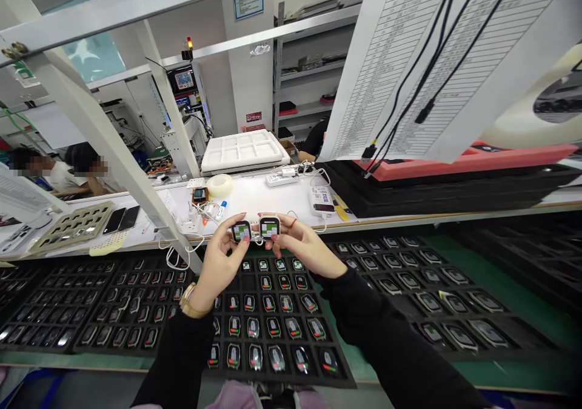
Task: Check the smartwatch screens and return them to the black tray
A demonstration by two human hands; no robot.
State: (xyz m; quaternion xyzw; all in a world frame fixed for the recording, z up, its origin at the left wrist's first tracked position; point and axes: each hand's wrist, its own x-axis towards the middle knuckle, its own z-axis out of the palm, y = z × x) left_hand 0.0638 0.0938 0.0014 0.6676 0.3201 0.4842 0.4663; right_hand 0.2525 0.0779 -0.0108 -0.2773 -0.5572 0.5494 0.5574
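- Head view: my left hand [221,257] pinches one lit watch unit [240,231] above the black tray [254,269].
- My right hand [302,246] pinches a second watch unit [270,226] just beside the first (both screens showing green).
- Below them, the tray's pockets look mostly filled, a few empty; I judge checking partway done.

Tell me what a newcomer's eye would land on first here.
First, the two lit watch units held up side by side at centre: one in the left hand, the dark watch unit, one in the right hand, the pink watch unit. Below them lies a black tray filled with rows of more watch units. At upper right, a large printed sheet hangs with black cables across it.
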